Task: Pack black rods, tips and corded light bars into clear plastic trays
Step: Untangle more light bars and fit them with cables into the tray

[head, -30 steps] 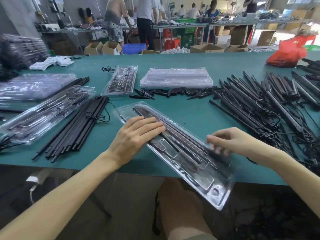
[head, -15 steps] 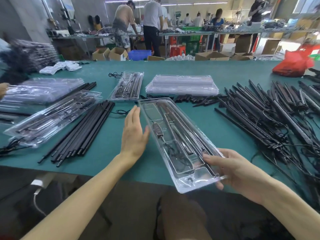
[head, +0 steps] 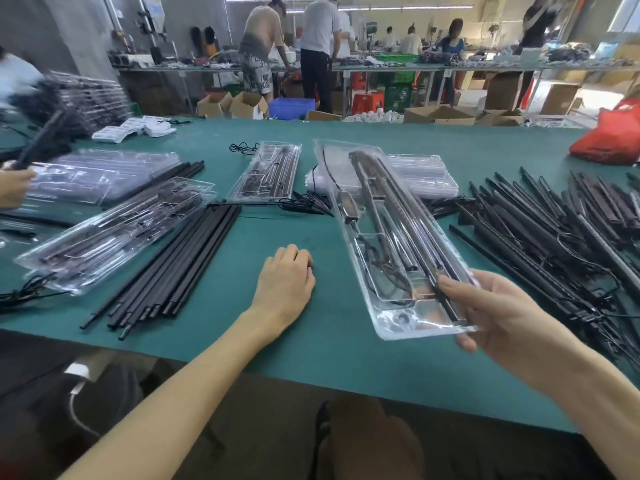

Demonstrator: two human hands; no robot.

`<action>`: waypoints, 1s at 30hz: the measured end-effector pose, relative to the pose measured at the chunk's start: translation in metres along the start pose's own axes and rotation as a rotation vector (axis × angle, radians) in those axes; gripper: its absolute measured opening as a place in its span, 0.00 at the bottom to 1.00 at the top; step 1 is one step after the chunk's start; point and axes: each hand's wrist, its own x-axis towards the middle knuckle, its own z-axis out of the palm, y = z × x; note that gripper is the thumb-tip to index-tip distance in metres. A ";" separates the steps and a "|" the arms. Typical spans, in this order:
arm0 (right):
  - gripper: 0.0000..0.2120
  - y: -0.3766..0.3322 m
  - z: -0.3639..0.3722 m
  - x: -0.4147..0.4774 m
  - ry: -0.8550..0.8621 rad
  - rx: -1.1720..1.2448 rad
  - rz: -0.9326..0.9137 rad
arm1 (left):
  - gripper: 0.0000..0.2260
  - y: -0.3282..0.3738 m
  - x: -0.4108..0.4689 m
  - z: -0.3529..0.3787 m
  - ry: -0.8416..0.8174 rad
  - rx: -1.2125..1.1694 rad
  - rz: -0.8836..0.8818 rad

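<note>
Your right grip [head: 502,317] holds the near end of a filled clear tray [head: 388,230] — thumb on top, fingers beneath. The tray is lifted off the green worktop [head: 311,348] and slants away from the grip toward a stack of empty trays [head: 429,174]. Inside it, a coiled cord [head: 381,271] lies just beyond your thumb. Your left grip [head: 285,275] rests on the worktop left of the tray, fingers loosely curled, holding nothing. A bundle of black rods [head: 166,268] lies further left — corded light bars [head: 554,244] are heaped right of the right grip.

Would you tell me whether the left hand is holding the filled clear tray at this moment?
No, the left hand rests on the green table, while only the right hand grips the tray.
</note>
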 end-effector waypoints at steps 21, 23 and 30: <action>0.06 -0.101 0.108 0.231 -0.048 -0.013 -0.136 | 0.07 -0.001 0.030 0.016 -0.078 0.015 -0.059; 0.08 -0.082 0.113 0.261 -0.036 0.031 -0.060 | 0.08 -0.002 0.031 0.017 -0.096 0.028 -0.056; 0.05 -0.020 0.117 0.343 -0.031 0.168 0.098 | 0.13 -0.005 0.033 0.020 -0.057 0.028 -0.064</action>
